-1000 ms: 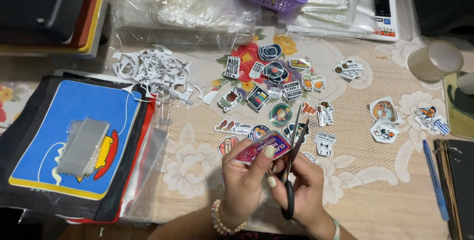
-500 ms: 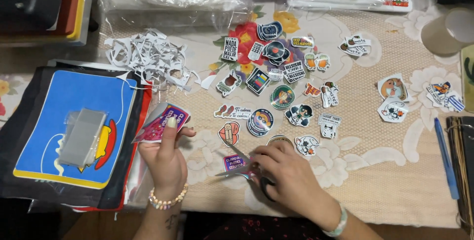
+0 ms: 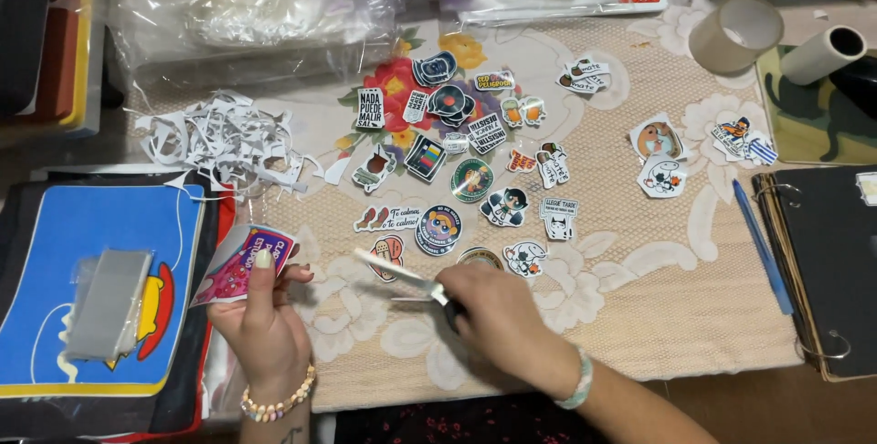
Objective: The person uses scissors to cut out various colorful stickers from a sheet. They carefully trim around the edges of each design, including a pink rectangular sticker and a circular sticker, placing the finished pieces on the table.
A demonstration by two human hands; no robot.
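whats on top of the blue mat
A clear plastic sleeve lies on the blue mat, covering part of its yellow and red drawing. The left hand, holding a pink sticker, is beside it.

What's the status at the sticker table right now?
Left hand grips pink sticker sheet. Right hand holds open scissors. Cut stickers and paper scraps lie nearby.

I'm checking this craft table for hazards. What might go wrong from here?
1. The right hand holds the scissors with blades open, pointing toward the left hand; a nick seems possible.
2. The blades lie just beside finished stickers; they might scrape one.
3. The pile of paper scraps borders the stickers, so small ones may get lost among the trimmings.
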